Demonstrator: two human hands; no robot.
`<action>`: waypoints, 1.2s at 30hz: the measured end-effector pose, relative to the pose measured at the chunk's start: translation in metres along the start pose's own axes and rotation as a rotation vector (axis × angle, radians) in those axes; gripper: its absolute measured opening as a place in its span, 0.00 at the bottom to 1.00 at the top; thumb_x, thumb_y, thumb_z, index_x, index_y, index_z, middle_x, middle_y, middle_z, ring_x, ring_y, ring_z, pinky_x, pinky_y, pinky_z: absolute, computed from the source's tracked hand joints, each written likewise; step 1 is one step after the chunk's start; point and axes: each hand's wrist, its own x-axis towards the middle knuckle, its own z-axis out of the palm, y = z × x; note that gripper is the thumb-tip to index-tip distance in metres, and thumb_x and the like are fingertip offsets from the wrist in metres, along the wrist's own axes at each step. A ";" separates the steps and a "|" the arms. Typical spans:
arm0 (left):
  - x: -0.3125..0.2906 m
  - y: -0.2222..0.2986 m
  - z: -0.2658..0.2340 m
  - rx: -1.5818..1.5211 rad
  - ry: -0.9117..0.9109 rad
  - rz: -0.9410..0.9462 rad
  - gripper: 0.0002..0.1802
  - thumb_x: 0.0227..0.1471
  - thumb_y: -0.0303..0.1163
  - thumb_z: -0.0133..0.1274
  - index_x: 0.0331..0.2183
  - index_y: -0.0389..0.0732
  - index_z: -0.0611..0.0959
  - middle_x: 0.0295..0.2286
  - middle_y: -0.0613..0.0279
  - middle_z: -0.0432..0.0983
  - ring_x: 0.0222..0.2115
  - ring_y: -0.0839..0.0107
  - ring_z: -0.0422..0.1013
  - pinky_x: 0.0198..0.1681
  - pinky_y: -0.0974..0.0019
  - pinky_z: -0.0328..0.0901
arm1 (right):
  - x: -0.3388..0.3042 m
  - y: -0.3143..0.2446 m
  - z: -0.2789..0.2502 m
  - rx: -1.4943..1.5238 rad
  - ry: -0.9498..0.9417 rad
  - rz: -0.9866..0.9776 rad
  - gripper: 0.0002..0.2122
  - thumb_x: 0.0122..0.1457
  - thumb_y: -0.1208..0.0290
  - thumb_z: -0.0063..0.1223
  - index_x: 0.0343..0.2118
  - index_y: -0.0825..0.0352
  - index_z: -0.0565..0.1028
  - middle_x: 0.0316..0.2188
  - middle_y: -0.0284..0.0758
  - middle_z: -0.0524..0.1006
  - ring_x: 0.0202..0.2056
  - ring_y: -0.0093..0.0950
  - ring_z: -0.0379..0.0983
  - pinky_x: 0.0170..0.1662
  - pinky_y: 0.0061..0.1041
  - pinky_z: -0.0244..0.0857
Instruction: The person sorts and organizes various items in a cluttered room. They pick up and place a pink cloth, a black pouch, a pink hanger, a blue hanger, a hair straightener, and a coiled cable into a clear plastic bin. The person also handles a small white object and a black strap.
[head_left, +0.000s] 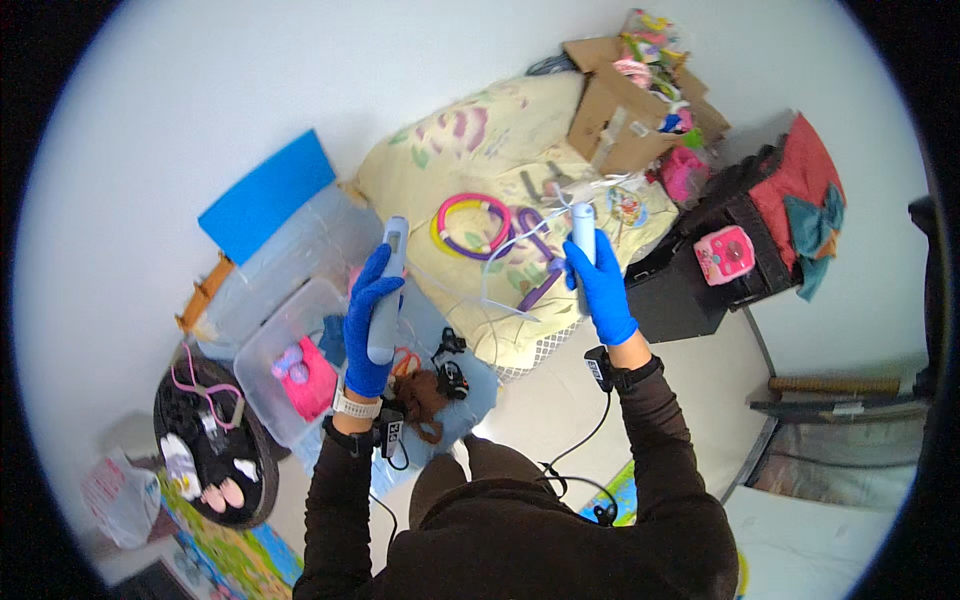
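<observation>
Long pale-blue plastic device with a small window near one end (384,330): where is it?
In the left hand (366,325), blue-gloved fingers wrapped round it.
And the right hand (604,297)?
Clamped on a slim pale-blue plastic cylinder (584,230), its end showing beyond the fingers.
Nearby?
A round pink hoop (475,198) between the hands; a clear plastic bin (262,402) left of the left hand.

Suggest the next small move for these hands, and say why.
Perhaps raise the right hand and its pale device slightly: the white cord passes close by over the bedding and might snag, though whether it joins the device is unclear.
</observation>
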 end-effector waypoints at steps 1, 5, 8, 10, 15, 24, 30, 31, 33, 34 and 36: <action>0.001 0.007 0.002 0.154 -0.008 0.107 0.11 0.50 0.27 0.47 0.38 0.39 0.76 0.54 0.45 0.58 0.52 0.56 0.60 0.51 0.62 0.59 | -0.010 -0.014 0.000 0.211 -0.100 0.105 0.11 0.55 0.67 0.53 0.40 0.65 0.69 0.23 0.31 0.70 0.21 0.18 0.66 0.23 0.18 0.62; -0.021 0.032 0.021 0.270 -0.109 0.154 0.12 0.48 0.25 0.50 0.38 0.44 0.79 0.53 0.50 0.59 0.52 0.57 0.59 0.54 0.61 0.57 | -0.053 -0.040 0.034 0.490 -0.290 0.390 0.16 0.59 0.58 0.47 0.42 0.67 0.71 0.30 0.36 0.74 0.30 0.26 0.71 0.34 0.22 0.67; -0.040 0.042 0.046 0.178 -0.228 0.021 0.19 0.46 0.22 0.51 0.43 0.46 0.79 0.52 0.50 0.60 0.48 0.58 0.64 0.50 0.65 0.61 | -0.088 -0.036 0.076 0.781 -0.455 0.512 0.21 0.59 0.54 0.44 0.46 0.67 0.68 0.37 0.39 0.73 0.39 0.29 0.71 0.44 0.26 0.67; -0.055 0.052 0.046 0.389 -0.325 0.194 0.25 0.45 0.20 0.49 0.48 0.49 0.76 0.52 0.51 0.62 0.43 0.58 0.69 0.43 0.66 0.66 | -0.103 -0.029 0.093 0.934 -0.504 0.623 0.22 0.59 0.55 0.45 0.50 0.66 0.64 0.40 0.38 0.72 0.41 0.29 0.71 0.47 0.26 0.65; -0.074 0.067 0.030 0.561 -0.288 0.207 0.28 0.46 0.21 0.47 0.52 0.39 0.68 0.52 0.50 0.62 0.44 0.53 0.67 0.46 0.60 0.63 | -0.122 -0.016 0.108 0.889 -0.571 0.598 0.21 0.58 0.63 0.50 0.51 0.67 0.63 0.43 0.39 0.71 0.44 0.30 0.70 0.48 0.30 0.66; -0.066 0.079 -0.032 -0.023 -0.157 -0.109 0.29 0.52 0.28 0.45 0.56 0.38 0.61 0.56 0.54 0.55 0.57 0.64 0.52 0.60 0.61 0.44 | -0.156 -0.051 0.111 0.532 -0.938 0.593 0.23 0.54 0.70 0.53 0.51 0.72 0.63 0.41 0.47 0.72 0.40 0.40 0.73 0.46 0.38 0.68; -0.056 0.078 -0.029 -0.368 -0.541 -0.242 0.23 0.52 0.37 0.47 0.49 0.38 0.70 0.47 0.55 0.67 0.48 0.67 0.62 0.54 0.64 0.54 | -0.173 -0.054 0.122 0.414 -1.042 0.711 0.24 0.52 0.66 0.54 0.49 0.73 0.63 0.40 0.51 0.73 0.39 0.42 0.74 0.44 0.39 0.69; -0.057 0.078 -0.028 -0.479 -0.600 -0.407 0.20 0.52 0.36 0.47 0.46 0.38 0.73 0.44 0.56 0.70 0.45 0.69 0.65 0.51 0.65 0.57 | -0.175 -0.052 0.122 0.409 -1.055 0.704 0.24 0.52 0.65 0.54 0.49 0.73 0.63 0.40 0.52 0.73 0.39 0.41 0.74 0.43 0.38 0.70; -0.062 0.078 -0.026 -0.334 -0.461 -0.409 0.12 0.53 0.34 0.48 0.38 0.38 0.77 0.33 0.60 0.75 0.34 0.75 0.69 0.41 0.69 0.64 | -0.180 -0.048 0.118 0.448 -1.055 0.716 0.28 0.54 0.62 0.52 0.53 0.73 0.59 0.42 0.52 0.71 0.41 0.42 0.73 0.45 0.38 0.68; -0.065 0.078 -0.024 -0.312 -0.407 -0.409 0.11 0.53 0.34 0.48 0.37 0.38 0.77 0.32 0.60 0.75 0.34 0.75 0.69 0.40 0.69 0.64 | -0.183 -0.046 0.115 0.501 -1.068 0.716 0.29 0.54 0.61 0.52 0.54 0.73 0.58 0.43 0.52 0.71 0.42 0.42 0.72 0.46 0.38 0.68; -0.067 0.076 -0.022 -0.238 -0.323 -0.345 0.10 0.53 0.33 0.49 0.35 0.38 0.78 0.31 0.61 0.75 0.32 0.76 0.69 0.38 0.70 0.65 | -0.193 -0.040 0.109 0.664 -1.182 0.695 0.30 0.57 0.60 0.48 0.57 0.73 0.54 0.46 0.51 0.69 0.45 0.42 0.70 0.48 0.40 0.65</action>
